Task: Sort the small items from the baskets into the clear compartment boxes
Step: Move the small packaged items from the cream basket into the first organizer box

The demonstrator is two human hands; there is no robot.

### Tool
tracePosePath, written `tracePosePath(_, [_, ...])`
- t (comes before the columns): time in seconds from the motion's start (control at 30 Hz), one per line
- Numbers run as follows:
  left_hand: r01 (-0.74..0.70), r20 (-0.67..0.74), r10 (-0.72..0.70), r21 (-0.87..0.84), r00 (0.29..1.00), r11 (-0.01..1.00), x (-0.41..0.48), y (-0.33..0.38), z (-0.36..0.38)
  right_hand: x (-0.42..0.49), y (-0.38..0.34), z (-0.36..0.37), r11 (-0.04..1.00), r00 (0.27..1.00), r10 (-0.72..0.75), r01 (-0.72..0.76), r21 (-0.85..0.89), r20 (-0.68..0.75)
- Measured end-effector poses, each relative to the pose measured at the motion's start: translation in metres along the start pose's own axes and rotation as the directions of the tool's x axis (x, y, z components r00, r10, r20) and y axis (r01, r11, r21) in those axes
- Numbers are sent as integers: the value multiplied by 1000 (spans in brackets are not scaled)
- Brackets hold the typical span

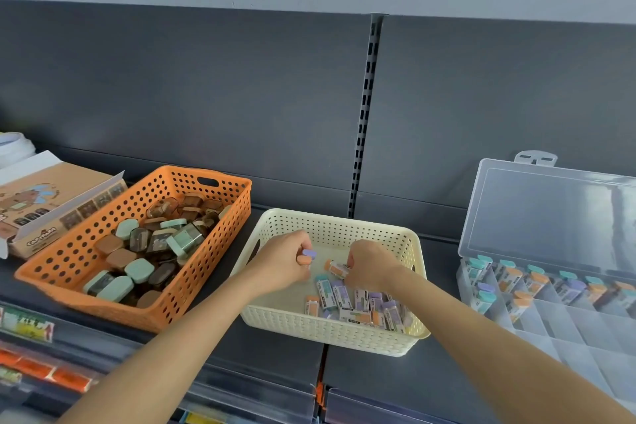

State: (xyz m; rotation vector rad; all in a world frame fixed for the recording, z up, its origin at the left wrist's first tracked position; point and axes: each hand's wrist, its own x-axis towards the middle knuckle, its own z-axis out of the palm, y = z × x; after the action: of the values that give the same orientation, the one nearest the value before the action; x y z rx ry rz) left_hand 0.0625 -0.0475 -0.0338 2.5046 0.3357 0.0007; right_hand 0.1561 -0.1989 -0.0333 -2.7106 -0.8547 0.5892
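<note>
Left hand curls round two small erasers, one purple-tipped, one orange. Right hand pinches an orange-capped eraser. Both hands are inside the cream basket, with loose erasers piled toward its 5 o'clock corner. The orange basket lies at 9 o'clock and the open, partly filled compartment box at 3 o'clock.

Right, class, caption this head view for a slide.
Left hand and right hand grip small items in the cream basket.
</note>
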Motion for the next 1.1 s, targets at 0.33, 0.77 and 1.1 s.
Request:
tracePosePath(0.33, [-205, -165, 184, -122, 969, 971, 7, 46, 12, -30, 41, -38, 931, 941, -2, 125, 344, -338])
tracePosePath(0.77, [-420, -138, 401, -149, 905, 895, 22, 191, 68, -115, 172, -93, 931, 837, 166, 41, 363, -521])
tracePosePath(1.1, [-503, -1, 505, -101, 863, 859, 28, 271, 138, -176, 264, -103, 976, 816, 162, -49, 213, -554])
